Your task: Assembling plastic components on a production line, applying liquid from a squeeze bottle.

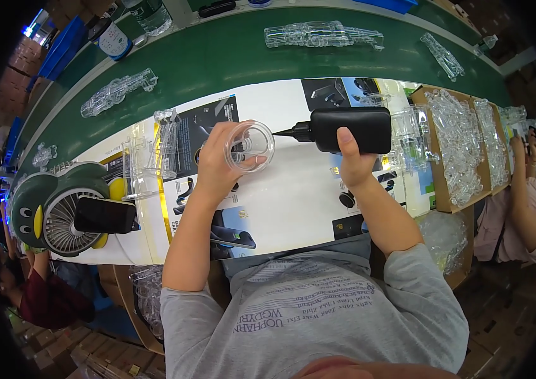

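My left hand point(217, 155) is closed around a clear plastic cup-shaped part point(250, 146), its round rim facing up toward me. In my right hand point(355, 158) lies a black squeeze bottle point(353, 129) with a long tapered nozzle, held on its side. The nozzle's tip points left and sits at the right rim of the clear part; whether they touch I cannot tell. Several clear plastic parts point(154, 148) stand just left of my left hand, and more clear cylindrical parts point(410, 136) stand right of the bottle.
A printed sheet point(293, 202) covers the near worktop. Cardboard trays point(442, 189) of small clear parts are at right. A green fan point(69, 218) with a phone point(105, 215) stands at left. Clear assemblies point(322, 35) lie on the green belt point(217, 69) beyond. Other people sit on both sides.
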Motion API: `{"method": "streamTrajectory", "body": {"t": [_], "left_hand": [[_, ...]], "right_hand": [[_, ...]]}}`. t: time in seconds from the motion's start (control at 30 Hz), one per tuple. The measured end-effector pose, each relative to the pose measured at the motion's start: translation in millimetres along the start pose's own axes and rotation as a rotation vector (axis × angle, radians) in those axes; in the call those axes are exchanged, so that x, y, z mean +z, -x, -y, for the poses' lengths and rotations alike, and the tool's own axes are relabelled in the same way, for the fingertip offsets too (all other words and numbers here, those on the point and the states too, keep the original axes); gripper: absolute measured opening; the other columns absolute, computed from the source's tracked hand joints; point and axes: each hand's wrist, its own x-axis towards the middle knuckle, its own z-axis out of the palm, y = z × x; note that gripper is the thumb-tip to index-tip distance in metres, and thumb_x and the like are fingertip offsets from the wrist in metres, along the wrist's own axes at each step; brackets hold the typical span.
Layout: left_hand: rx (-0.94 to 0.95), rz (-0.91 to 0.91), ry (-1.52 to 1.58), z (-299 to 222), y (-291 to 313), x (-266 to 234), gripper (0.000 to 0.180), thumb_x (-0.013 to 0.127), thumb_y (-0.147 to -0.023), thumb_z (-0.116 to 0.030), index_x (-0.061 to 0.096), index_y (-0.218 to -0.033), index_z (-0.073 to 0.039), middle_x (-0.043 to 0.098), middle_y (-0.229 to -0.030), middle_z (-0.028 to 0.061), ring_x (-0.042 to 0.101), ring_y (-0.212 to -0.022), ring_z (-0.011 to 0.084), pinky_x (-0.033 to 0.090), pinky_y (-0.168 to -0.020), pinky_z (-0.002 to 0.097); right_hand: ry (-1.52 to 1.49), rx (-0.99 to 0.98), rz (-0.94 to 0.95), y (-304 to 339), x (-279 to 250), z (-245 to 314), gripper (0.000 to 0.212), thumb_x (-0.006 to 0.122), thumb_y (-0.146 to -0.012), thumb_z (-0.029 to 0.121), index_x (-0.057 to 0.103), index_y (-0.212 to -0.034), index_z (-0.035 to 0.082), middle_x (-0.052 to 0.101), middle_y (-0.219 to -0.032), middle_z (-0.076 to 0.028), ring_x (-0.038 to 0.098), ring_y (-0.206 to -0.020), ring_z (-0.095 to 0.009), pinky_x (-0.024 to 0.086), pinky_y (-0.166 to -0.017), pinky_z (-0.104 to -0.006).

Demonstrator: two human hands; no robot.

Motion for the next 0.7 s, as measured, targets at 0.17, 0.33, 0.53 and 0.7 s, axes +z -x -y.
{"method": "streamTrajectory", "body": {"t": [0.17, 0.33, 0.53, 0.7], "left_hand": [[-0.116, -0.037, 0.119, 3, 6, 0, 0.048, 0.079, -0.057, -0.012, 0.055, -0.098, -0.002, 0.060, -0.090, 0.0091, 0.060, -0.083, 0.0208, 0.048, -0.075, 0.0295], [-0.084, -0.073, 0.200, 12, 11, 4, 0.049, 0.078, -0.060, -0.014, 0.054, -0.102, -0.003, 0.061, -0.092, 0.0091, 0.061, -0.086, 0.0209, 0.048, -0.077, 0.0305], [-0.003, -0.053, 0.110, 5, 4, -4, 0.052, 0.077, -0.061, -0.014, 0.053, -0.106, -0.003, 0.060, -0.095, 0.0099, 0.060, -0.087, 0.0212, 0.047, -0.078, 0.0301], [-0.025, -0.013, 0.067, 5, 5, -5, 0.055, 0.077, -0.061, -0.012, 0.052, -0.108, -0.002, 0.059, -0.099, 0.0102, 0.058, -0.089, 0.0215, 0.047, -0.079, 0.0298]], "right_hand": [[-0.017, 0.034, -0.022, -1, 1, 1, 0.029, 0.062, -0.078, 0.019, 0.052, -0.099, 0.002, 0.055, -0.094, -0.004, 0.052, -0.083, -0.011, 0.043, -0.077, -0.0249], [-0.005, 0.046, -0.028, -1, -1, 0, 0.028, 0.062, -0.078, 0.019, 0.052, -0.099, 0.003, 0.055, -0.094, -0.004, 0.052, -0.084, -0.011, 0.043, -0.078, -0.0248], [0.015, 0.048, -0.018, -3, -3, -2, 0.027, 0.061, -0.079, 0.017, 0.052, -0.100, 0.003, 0.055, -0.094, -0.003, 0.052, -0.084, -0.010, 0.042, -0.078, -0.0242], [-0.045, 0.037, -0.090, -6, -1, -3, 0.020, 0.063, -0.078, 0.014, 0.054, -0.093, 0.003, 0.056, -0.087, -0.003, 0.052, -0.076, -0.009, 0.044, -0.070, -0.0228]]}}
